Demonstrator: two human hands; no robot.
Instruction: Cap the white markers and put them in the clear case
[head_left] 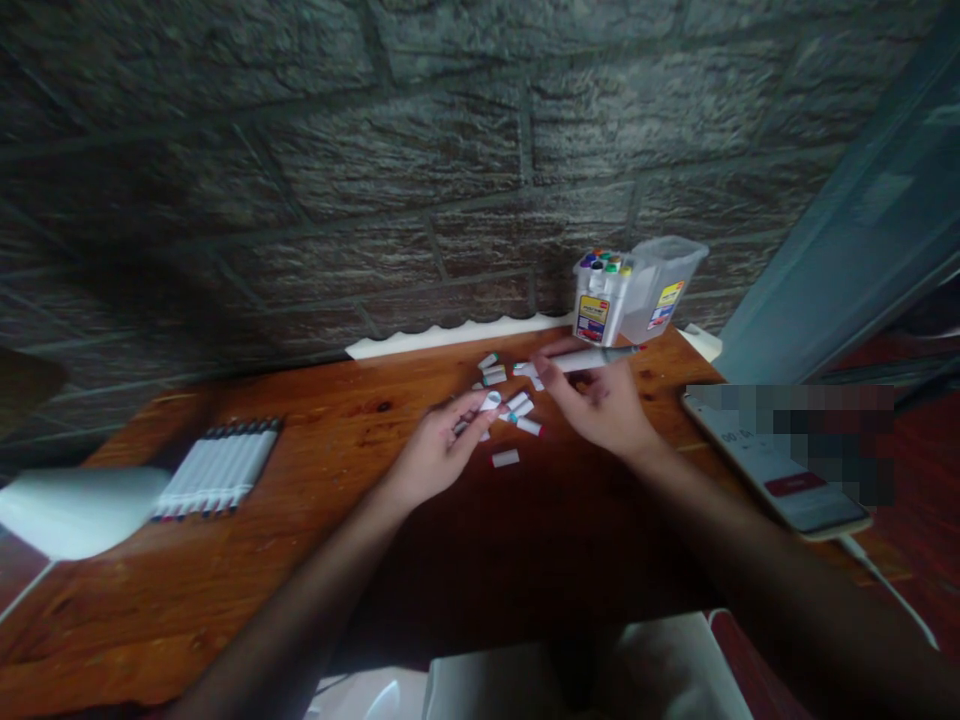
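My left hand [442, 445] pinches a small white marker cap [491, 402] between thumb and fingers, just above the wooden desk [360, 520]. My right hand [600, 400] grips a white marker [592, 358] that lies level, its tip pointing right. The two hands are a short way apart. Several loose white caps [517, 405] with coloured ends lie scattered on the desk between and below the hands. A clear plastic marker box [600, 300] with several coloured markers stands upright behind my right hand.
A row of several white markers [217, 470] lies side by side at the left. The box's clear lid [664, 285] sits beside it. A phone [780, 465] rests at the right. A white object [75, 510] is at the far left edge. A stone-pattern wall stands behind.
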